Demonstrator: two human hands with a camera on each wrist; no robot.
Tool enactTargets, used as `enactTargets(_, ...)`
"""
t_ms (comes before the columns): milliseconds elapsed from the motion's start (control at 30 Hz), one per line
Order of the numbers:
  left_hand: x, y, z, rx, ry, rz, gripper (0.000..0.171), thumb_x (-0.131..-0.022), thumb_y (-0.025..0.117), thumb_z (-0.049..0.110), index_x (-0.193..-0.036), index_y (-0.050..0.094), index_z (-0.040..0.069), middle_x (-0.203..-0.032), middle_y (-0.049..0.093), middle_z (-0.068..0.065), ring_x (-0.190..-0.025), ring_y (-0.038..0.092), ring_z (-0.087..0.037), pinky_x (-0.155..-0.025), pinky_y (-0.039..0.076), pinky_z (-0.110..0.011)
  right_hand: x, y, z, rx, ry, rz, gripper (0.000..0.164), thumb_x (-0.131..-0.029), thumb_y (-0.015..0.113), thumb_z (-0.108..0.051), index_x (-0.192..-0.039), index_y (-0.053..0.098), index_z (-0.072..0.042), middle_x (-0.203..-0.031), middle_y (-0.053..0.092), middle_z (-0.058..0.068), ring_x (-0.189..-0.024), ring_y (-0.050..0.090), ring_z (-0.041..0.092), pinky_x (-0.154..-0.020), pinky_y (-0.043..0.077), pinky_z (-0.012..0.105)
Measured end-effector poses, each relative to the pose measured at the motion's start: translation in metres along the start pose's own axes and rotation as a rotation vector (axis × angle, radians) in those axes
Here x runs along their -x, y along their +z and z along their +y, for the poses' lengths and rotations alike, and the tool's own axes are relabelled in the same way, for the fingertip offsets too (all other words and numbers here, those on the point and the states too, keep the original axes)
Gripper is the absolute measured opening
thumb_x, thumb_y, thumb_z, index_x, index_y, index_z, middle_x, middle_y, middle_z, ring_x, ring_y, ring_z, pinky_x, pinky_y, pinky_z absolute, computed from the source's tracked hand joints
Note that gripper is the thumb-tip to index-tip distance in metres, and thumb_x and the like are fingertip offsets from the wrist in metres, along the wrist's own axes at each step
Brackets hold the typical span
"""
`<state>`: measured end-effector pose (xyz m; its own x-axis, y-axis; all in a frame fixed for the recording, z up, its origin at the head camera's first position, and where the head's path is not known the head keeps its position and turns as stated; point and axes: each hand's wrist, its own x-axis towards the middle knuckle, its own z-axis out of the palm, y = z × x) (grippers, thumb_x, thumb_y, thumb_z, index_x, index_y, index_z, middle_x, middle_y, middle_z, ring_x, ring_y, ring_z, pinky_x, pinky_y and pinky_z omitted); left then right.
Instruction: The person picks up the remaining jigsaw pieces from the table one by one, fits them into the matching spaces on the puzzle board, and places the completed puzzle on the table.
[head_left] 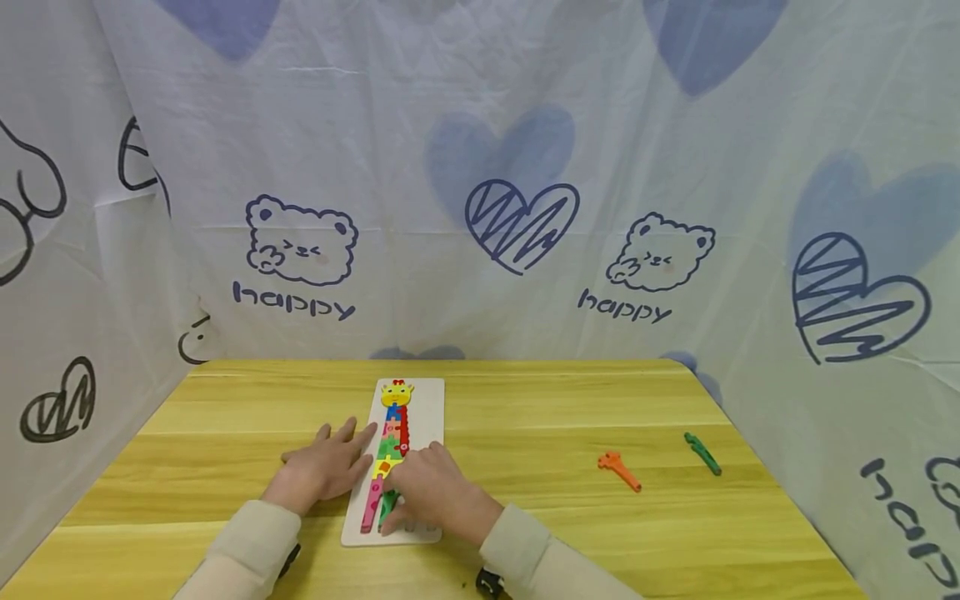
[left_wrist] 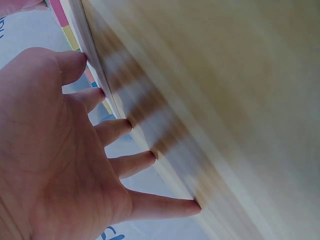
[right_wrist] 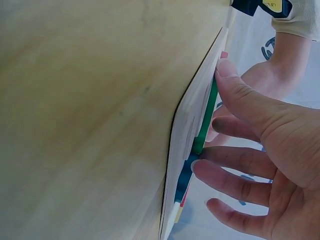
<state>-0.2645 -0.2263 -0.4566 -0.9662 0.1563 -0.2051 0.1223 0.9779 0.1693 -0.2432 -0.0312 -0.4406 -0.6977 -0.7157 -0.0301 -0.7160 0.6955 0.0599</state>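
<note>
Fingers splayed wide, the left hand (head_left: 322, 468) touches the white board (head_left: 427, 408); I see the right hand (head_left: 431, 490) pinching a green piece (head_left: 387, 507) there.

A white puzzle board (head_left: 426, 404) lies flat on the worktop (head_left: 540, 533), bearing a multicoloured giraffe (head_left: 388, 449): yellow head (head_left: 397, 395) at the far end, red mane (head_left: 404, 431) on the right, pink leg piece (head_left: 371, 504) near, a partly hidden green piece (head_left: 387, 505) just right of it.

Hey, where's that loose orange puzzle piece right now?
In the head view, the orange piece lies on the right of the table, left of the loose green piece and slightly nearer the camera, well right of the right hand.
</note>
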Motion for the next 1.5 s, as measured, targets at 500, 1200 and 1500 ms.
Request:
enactTargets(500, 0.001, 0.0, 0.001, 0.0, 0.0, 0.005, 0.06, -0.108, 0.042, 0.045, -0.163, 0.034, 0.022, -0.169, 0.028, -0.021, -0.149, 0.027, -0.061, -0.09, 0.031, -0.094, 0.004, -0.004, 0.009, -0.038, -0.015, -0.032, 0.045, -0.08, 0.077, -0.06, -0.12, 0.077, -0.039, -0.116, 0.077, -0.017, -0.105, 0.07, 0.008, -0.108, 0.051, 0.053)
enactTargets(1200, 0.003, -0.001, 0.003, 0.001, -0.013, 0.0, 0.06, -0.108, 0.042, 0.046, -0.163, 0.033, 0.023, -0.17, 0.027, -0.02, -0.15, 0.026, -0.061, -0.092, 0.03, -0.094, 0.06, -0.016, 0.092, -0.026, -0.185, 0.045, 0.045, -0.091, 0.077, -0.043, -0.135, 0.068, -0.035, -0.156, 0.054, 0.001, -0.137, 0.053, 0.023, -0.106, 0.049, 0.046)
enactTargets(1500, 0.003, -0.001, 0.003, -0.005, -0.017, -0.002, 0.06, -0.108, 0.042, 0.046, -0.163, 0.033, 0.022, -0.17, 0.027, -0.02, -0.15, 0.026, -0.06, -0.092, 0.031, -0.094, 0.101, -0.026, 0.141, -0.039, -0.156, 0.063, 0.051, -0.086, 0.085, -0.031, -0.134, 0.07, -0.027, -0.153, 0.057, 0.007, -0.134, 0.054, 0.029, -0.104, 0.049, 0.054)
